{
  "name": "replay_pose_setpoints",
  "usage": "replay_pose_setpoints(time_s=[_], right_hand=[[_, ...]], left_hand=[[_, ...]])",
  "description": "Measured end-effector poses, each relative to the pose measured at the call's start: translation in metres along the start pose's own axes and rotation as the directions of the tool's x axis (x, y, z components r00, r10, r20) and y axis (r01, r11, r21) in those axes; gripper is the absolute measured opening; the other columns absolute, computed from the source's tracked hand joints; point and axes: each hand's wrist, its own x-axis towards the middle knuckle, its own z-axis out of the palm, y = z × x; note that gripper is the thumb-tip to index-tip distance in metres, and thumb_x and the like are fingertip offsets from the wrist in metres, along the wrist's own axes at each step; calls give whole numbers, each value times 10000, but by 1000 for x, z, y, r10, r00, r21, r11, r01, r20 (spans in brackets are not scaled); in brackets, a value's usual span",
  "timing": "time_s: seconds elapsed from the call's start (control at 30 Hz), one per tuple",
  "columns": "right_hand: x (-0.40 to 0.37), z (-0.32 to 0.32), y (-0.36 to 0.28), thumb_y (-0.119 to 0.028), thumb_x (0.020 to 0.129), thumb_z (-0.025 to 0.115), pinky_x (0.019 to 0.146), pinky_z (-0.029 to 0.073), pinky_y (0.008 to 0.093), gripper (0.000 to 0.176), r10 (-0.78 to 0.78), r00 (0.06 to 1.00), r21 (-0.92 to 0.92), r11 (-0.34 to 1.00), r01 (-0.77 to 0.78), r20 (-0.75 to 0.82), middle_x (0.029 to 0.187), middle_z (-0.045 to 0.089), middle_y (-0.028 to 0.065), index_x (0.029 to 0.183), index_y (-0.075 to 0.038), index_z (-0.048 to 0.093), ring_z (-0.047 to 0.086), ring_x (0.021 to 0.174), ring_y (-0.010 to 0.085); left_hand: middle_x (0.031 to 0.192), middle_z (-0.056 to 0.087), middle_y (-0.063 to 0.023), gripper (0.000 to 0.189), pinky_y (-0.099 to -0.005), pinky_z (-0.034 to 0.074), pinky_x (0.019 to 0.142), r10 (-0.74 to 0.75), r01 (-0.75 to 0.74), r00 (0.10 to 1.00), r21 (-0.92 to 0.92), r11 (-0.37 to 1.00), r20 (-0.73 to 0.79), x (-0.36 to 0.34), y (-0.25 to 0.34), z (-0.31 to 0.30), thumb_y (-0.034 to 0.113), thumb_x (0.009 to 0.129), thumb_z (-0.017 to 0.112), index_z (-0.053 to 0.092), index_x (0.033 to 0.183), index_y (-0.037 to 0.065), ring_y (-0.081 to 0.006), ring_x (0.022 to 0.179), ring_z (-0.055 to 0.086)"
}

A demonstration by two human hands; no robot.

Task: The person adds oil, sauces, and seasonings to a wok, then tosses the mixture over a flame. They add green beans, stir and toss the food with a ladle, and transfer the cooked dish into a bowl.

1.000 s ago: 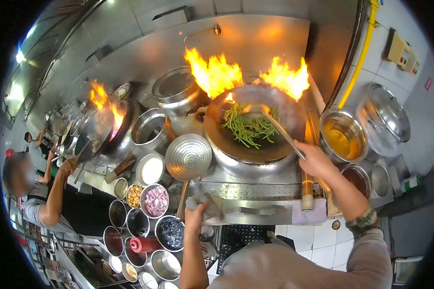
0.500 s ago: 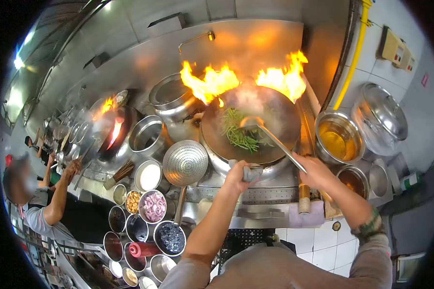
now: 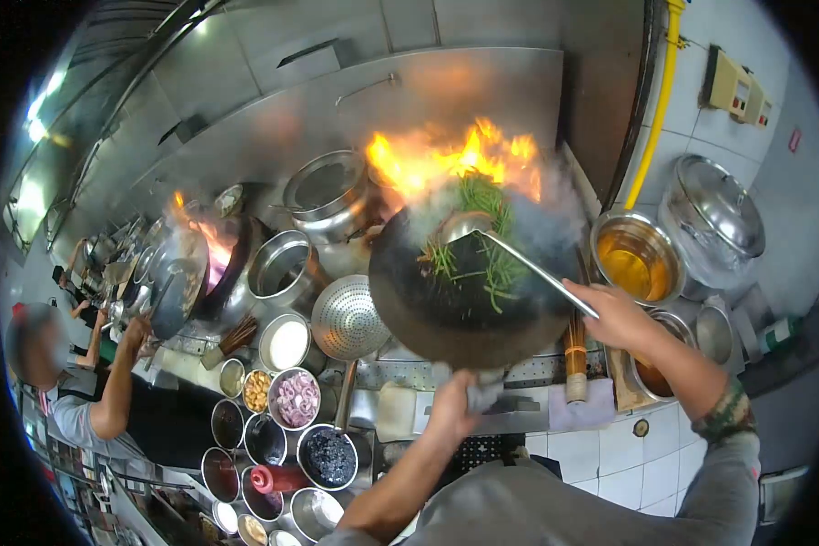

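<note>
My left hand (image 3: 451, 411) is closed at the near edge of a big dark wok (image 3: 428, 314), with a grey cloth (image 3: 484, 397) in its grip. The wok is tilted toward me. Fingers wrapped, my right hand (image 3: 617, 318) grips the long handle of a steel ladle (image 3: 539, 264), whose bowl is over the wok. Long green beans (image 3: 489, 211) are strung out in the air and along the wok's far side, some of them around the ladle bowl. Large flames (image 3: 464, 159) and smoke rise behind the wok.
A perforated strainer (image 3: 350, 314) rests left of the wok. Several ingredient bowls (image 3: 298, 398) stand at lower left. To the right are a pot of yellow oil (image 3: 635, 259) and a bamboo brush (image 3: 575, 364). A co-worker (image 3: 109, 391) handles another wok (image 3: 180, 273).
The wok has come toward me and tilted, my left hand moving down with it. The beans have gone from a pile in the wok to a rising spread. The flames have merged.
</note>
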Motion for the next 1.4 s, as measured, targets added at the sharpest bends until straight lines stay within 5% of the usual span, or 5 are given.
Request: replay_pose_setpoints(time_s=[0.1,0.33,0.53,0.7,1.4], right_hand=[[-28,-63,-64,-27,845,618,947,507,386,705,327,898,115,921,-373,294,1083,681,198,1516,-152,443,673,1028,306],[-23,-58,-48,-41,858,642,842,538,373,650,251,864,162,923,-350,437,1002,700,146,1483,-143,497,686,910,236],[-7,-7,-20,-24,833,616,860,518,422,687,-9,998,-16,1000,8,-58,1050,661,218,1494,-149,474,652,981,408],[-46,-66,-63,-21,804,638,886,512,362,681,251,944,218,930,-297,214,1028,681,205,1466,-124,515,686,941,277],[-48,-37,-28,-49,825,620,910,527,377,658,164,946,205,952,-226,281,1170,685,203,1469,-126,505,688,1037,315]], left_hand=[[1017,652,-130,162,-464,561,795,-73,82,988,60,995,-139,-15,31,19,122,920,495,566,1051,58,-288,945,665],[995,621,-99,104,-460,503,787,-164,189,966,113,975,-198,33,68,54,164,927,509,532,1014,113,-254,842,609],[1218,635,-145,357,-444,572,952,-28,24,991,32,999,129,11,-3,-19,88,914,479,546,1262,47,-307,1182,629],[1070,654,-141,204,-488,515,809,-106,119,970,45,992,-218,11,46,22,163,892,545,565,1090,119,-306,983,636],[1031,661,-131,194,-474,516,842,-77,79,996,67,995,-37,34,54,22,161,881,544,576,1061,93,-297,932,652]])
